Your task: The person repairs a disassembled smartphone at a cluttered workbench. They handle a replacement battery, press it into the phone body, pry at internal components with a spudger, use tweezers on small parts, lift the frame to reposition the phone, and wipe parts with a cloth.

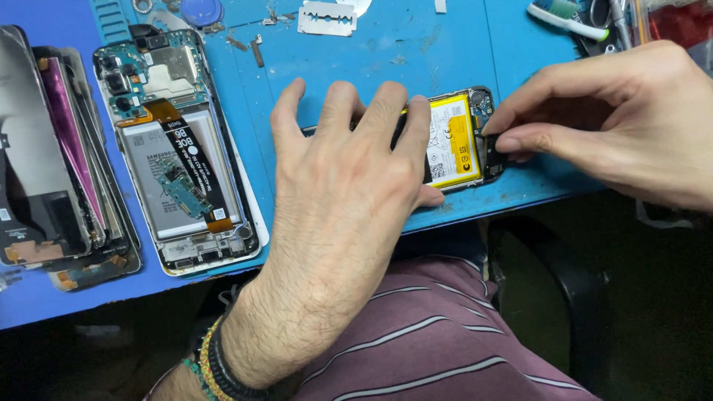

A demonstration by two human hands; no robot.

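Surface: a blue work mat (460,52) is covering the bench and carrying scuffs and small debris.
Stack, 9 o'clock: removed phone screens and back covers (52,148) are lying piled at the mat's left edge.
Second phone, 10 o'clock: an opened phone with a white battery (178,148) and a black flex cable is lying face down, untouched.
Left hand (349,186): it is lying flat over the work, fingers spread and pressing down.
Right hand (616,119): thumb and forefinger are pinching together at the phone's right end.
Work piece, centre: the opened phone with a yellow battery (454,141) is sitting near the mat's front edge, half hidden under the left hand.
Handling: likely light, rigid at the frame, fragile at the exposed board; taking hold by the outer frame edges is judged safest, keeping off the battery.
Small items, 12 o'clock: a razor blade (327,18) and a toothbrush (568,18) are lying well apart from the phone.
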